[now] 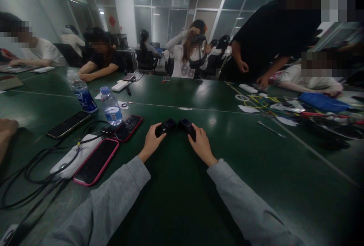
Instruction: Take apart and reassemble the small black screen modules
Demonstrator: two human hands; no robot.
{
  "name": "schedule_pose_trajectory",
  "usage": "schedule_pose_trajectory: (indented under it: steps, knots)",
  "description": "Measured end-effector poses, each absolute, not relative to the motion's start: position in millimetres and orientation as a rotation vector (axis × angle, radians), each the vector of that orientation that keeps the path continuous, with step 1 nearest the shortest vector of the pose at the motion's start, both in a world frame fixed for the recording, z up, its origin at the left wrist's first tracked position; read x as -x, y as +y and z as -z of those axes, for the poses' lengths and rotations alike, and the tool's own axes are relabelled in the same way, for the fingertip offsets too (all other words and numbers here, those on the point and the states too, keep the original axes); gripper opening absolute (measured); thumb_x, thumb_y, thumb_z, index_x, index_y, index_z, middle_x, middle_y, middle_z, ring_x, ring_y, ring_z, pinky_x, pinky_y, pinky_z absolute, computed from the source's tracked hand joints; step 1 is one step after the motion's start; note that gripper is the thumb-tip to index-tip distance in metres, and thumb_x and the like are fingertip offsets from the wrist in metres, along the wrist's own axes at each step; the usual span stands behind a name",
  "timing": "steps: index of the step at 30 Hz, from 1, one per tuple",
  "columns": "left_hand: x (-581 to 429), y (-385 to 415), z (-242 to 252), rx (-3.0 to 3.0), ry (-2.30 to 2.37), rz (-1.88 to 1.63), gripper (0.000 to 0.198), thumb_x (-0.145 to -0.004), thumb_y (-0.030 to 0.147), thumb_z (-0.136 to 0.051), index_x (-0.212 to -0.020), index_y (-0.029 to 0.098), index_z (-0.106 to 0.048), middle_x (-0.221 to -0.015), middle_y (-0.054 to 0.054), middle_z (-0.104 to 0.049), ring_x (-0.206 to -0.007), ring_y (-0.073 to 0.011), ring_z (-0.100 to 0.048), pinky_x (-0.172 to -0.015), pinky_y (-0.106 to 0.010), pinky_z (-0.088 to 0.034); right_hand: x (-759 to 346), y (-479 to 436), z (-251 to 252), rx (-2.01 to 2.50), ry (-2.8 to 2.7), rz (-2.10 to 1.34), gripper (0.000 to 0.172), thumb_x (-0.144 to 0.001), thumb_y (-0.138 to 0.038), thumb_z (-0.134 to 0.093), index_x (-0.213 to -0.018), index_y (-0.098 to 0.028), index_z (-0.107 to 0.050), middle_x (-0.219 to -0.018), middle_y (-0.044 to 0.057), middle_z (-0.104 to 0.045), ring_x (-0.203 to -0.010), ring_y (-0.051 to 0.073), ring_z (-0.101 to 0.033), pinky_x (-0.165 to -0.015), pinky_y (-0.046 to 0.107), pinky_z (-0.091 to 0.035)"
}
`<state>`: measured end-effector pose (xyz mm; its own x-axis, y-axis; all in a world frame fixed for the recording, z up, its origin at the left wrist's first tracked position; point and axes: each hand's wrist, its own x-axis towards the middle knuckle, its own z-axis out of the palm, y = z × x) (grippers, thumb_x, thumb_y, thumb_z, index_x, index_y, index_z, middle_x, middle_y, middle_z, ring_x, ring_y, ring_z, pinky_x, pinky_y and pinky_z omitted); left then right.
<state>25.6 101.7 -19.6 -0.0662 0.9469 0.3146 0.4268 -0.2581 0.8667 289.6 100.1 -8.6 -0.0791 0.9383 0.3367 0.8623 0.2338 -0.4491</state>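
Note:
My left hand [152,141] grips a small black box-like device [165,126], thumb on the near side and fingers over the far side. A matching black device [187,127] is held by my right hand [202,142], a short gap away. Both have a dark, screen-like face, and their exact kind is not clear. They are at or just above the green table [176,200], angled toward each other. Nearest on the left are a red-edged phone [128,128] and a clear water bottle [111,107] with a blue cap.
Left of me lie a pink-cased phone [96,162], a white power strip [76,155] with black cables, a dark phone [68,124] and a blue-labelled bottle [82,93]. A wrench [271,129] and tangled cables [307,113] lie right. Several people sit or stand around the table.

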Motion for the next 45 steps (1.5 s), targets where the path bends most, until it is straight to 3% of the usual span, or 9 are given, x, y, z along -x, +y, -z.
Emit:
schedule_pose_trajectory:
  steps: [9, 14, 22, 27, 35, 45]
  knots:
    - [-22.4, 98.6, 9.6, -1.628, 1.371, -1.145, 0.059, -0.087, 0.027, -0.079, -0.141, 0.025, -0.058, -0.145, -0.011, -0.061, -0.133, -0.0293, -0.059, -0.115, -0.053, -0.046, -318.1, 120.0, 27.5, 1.609, -1.719, -0.251, 0.068, -0.095, -0.042, -0.055, -0.155, -0.013, -0.039, -0.144, 0.022, -0.05, -0.132, 0.038, -0.052, -0.111, 0.059, -0.046]
    - [-17.0, 98.6, 2.6, -1.717, 1.095, -0.942, 0.061, -0.084, 0.031, -0.082, -0.141, 0.028, -0.06, -0.146, -0.01, -0.061, -0.135, -0.0282, -0.058, -0.117, -0.054, -0.042, -321.2, 123.8, 31.4, 1.525, -1.646, -0.324, 0.067, -0.089, -0.042, -0.064, -0.147, -0.013, -0.047, -0.144, 0.021, -0.054, -0.134, 0.036, -0.053, -0.115, 0.058, -0.043]
    - [-15.6, 99.4, 4.9, -1.797, 1.089, -0.914, 0.07, -0.084, 0.037, -0.082, -0.148, 0.031, -0.055, -0.153, -0.01, -0.055, -0.141, -0.0297, -0.052, -0.12, -0.057, -0.037, -344.7, 124.1, 4.6, 1.141, -1.893, -1.058, 0.066, -0.087, -0.044, -0.075, -0.147, -0.031, -0.052, -0.149, 0.007, -0.055, -0.138, 0.027, -0.053, -0.12, 0.053, -0.038]
    - [-15.3, 97.3, 1.8, -1.807, 1.09, -0.874, 0.07, -0.085, 0.037, -0.081, -0.149, 0.03, -0.053, -0.154, -0.01, -0.055, -0.142, -0.0294, -0.052, -0.12, -0.056, -0.038, -346.8, 121.9, -4.2, 1.175, -1.879, -1.108, 0.071, -0.084, -0.044, -0.079, -0.148, -0.029, -0.052, -0.152, 0.009, -0.052, -0.14, 0.029, -0.05, -0.122, 0.054, -0.035]
    - [-16.7, 95.7, 1.6, -1.809, 1.051, -0.971, 0.076, -0.082, 0.029, -0.084, -0.15, 0.033, -0.052, -0.149, -0.009, -0.06, -0.138, -0.0281, -0.056, -0.119, -0.056, -0.041, -345.8, 117.3, -9.9, 1.228, -1.879, -1.114, 0.067, -0.086, -0.038, -0.077, -0.148, -0.028, -0.053, -0.152, 0.009, -0.053, -0.14, 0.027, -0.052, -0.118, 0.053, -0.041]
    - [-20.9, 93.8, 2.2, -1.839, 1.14, -0.979, 0.066, -0.08, 0.033, -0.085, -0.14, 0.028, -0.058, -0.142, -0.01, -0.064, -0.132, -0.0285, -0.061, -0.115, -0.054, -0.045, -334.9, 116.6, -3.5, 1.241, -1.891, -0.967, 0.064, -0.087, -0.034, -0.073, -0.147, -0.027, -0.051, -0.151, 0.008, -0.055, -0.139, 0.027, -0.053, -0.12, 0.053, -0.039]
